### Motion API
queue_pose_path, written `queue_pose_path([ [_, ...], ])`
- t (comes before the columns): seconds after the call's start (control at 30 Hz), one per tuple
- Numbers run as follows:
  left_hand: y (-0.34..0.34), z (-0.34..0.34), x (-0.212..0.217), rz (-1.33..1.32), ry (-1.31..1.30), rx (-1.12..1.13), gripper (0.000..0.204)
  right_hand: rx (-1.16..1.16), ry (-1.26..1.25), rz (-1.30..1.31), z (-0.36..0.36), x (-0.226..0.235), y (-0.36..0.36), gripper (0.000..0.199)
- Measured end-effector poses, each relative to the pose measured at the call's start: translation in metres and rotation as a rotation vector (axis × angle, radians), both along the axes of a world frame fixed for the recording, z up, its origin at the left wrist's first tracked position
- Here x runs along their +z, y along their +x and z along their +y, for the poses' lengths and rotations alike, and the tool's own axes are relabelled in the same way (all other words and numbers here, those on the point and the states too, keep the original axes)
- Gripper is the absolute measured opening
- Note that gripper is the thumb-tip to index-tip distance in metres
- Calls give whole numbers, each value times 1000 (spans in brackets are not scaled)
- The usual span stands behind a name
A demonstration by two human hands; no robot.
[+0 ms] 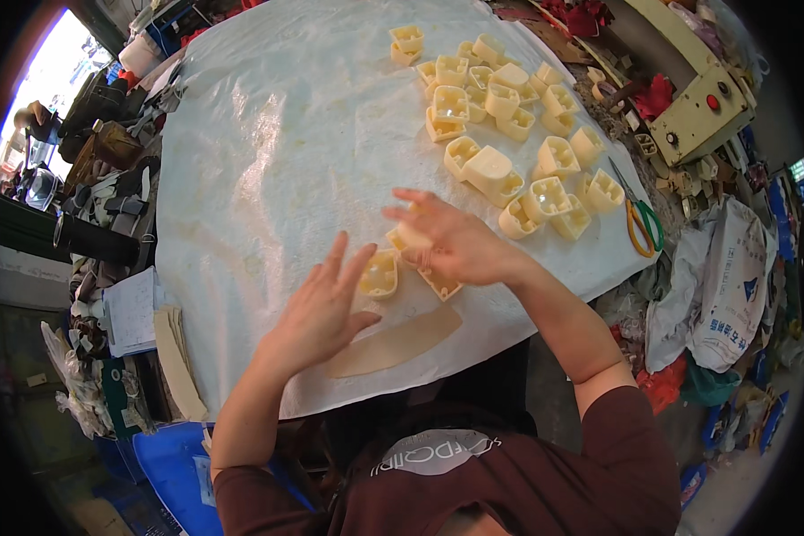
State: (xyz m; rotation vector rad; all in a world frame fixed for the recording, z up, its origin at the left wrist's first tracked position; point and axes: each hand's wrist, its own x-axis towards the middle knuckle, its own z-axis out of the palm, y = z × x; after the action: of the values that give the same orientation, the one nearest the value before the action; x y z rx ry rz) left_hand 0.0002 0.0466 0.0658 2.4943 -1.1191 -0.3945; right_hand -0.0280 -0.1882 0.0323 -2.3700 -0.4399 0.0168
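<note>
My left hand [320, 313] is held with its fingers stretched apart, just left of a cream plastic cup-shaped piece [381, 275]. Nothing shows in that hand. My right hand [460, 239] hovers over more cream pieces, its fingers extended and partly smeared by motion. It partly covers one piece [406, 239] and another piece [444, 284]; whether it touches them I cannot tell. Closer to my body, a curved beige strip [397, 345] lies flat on the pale sheet covering the table [286, 161].
Many similar cream pieces [489, 170] are heaped at the far right. Scissors [643, 228] with green and orange handles lie by the right edge. Beige strips [180, 366] and papers [132, 308] sit at the left edge. A machine box with a red button [713, 102] stands beyond.
</note>
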Motion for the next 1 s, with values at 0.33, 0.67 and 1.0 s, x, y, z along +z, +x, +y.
queue_pose_path([
  [0.33,-1,3,-18,-93,50,175,57,-359,758,74,-3,-10,-10,66],
  [0.67,-32,0,-26,-52,80,262,77,-248,90,-15,1,3,9,61],
  [1.0,-12,-21,2,-154,-60,57,52,-406,88,-159,-29,16,-38,73],
])
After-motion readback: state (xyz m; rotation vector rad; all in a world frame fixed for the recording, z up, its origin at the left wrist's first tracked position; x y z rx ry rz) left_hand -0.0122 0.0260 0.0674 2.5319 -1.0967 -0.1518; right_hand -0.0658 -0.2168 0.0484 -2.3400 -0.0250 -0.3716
